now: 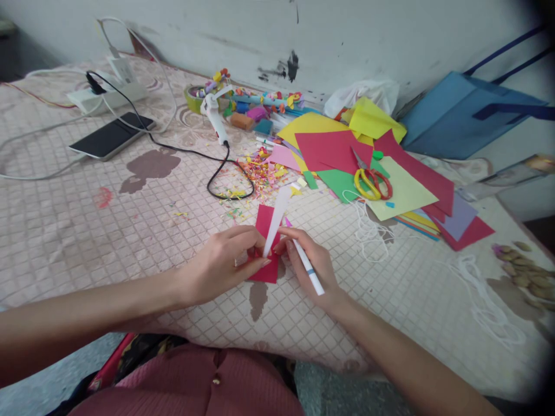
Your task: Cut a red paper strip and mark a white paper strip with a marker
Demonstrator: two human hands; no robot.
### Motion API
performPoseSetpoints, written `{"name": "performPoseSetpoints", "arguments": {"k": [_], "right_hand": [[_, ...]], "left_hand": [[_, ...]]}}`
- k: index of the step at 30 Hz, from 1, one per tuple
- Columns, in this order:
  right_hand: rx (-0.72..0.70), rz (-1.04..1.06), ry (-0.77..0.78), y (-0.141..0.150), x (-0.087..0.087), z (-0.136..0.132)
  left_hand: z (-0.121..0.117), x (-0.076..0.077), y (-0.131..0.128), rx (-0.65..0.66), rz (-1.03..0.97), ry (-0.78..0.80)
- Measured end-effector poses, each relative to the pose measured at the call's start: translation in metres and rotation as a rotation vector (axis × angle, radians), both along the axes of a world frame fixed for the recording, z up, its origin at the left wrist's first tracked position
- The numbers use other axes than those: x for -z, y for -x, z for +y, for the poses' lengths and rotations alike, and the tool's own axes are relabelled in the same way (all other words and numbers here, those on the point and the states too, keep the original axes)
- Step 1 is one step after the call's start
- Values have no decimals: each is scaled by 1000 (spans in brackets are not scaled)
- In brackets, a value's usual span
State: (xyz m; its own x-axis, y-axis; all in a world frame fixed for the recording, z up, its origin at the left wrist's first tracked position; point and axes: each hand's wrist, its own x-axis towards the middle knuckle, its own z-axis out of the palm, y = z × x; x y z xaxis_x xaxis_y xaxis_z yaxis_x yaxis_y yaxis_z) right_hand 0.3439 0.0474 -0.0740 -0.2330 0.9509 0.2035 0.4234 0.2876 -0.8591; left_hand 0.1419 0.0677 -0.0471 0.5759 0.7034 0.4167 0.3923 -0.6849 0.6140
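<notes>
My left hand (225,263) is closed in a pinch on a small red paper piece (265,222) and a narrow white paper strip (277,216) that stands up from it. Just right of it, my right hand (314,263) grips a white marker pen (306,263) with its purple tip pointing up toward the strip. The fingertips of both hands meet at the lower end of the strip, over the patterned cloth.
Coloured paper sheets (338,150) with yellow-and-red scissors (370,182) lie behind. A white glue gun (215,115) with a black cord, paper scraps (260,170), a phone (110,136), a power strip (108,95), white string (368,228) and a blue bag (459,112) surround them.
</notes>
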Motion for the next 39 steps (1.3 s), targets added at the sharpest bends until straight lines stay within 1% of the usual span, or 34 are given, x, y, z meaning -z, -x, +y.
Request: {"name": "performPoseSetpoints", "arguments": {"k": [6, 10, 17, 31, 36, 39], "right_hand": [[-4, 8, 16, 0, -1, -1], [1, 6, -3, 0, 0, 0], [-24, 3, -11, 0, 0, 0], [-29, -10, 5, -1, -1, 0], [-21, 9, 4, 0, 1, 1], [-1, 67, 26, 0, 0, 1]], "left_hand": [[0, 1, 1, 15, 5, -5], [-1, 2, 1, 6, 12, -9], [-1, 4, 1, -20, 23, 31], [-2, 3, 0, -28, 31, 41], [-3, 8, 1, -18, 51, 17], [-4, 11, 3, -1, 42, 25]]}}
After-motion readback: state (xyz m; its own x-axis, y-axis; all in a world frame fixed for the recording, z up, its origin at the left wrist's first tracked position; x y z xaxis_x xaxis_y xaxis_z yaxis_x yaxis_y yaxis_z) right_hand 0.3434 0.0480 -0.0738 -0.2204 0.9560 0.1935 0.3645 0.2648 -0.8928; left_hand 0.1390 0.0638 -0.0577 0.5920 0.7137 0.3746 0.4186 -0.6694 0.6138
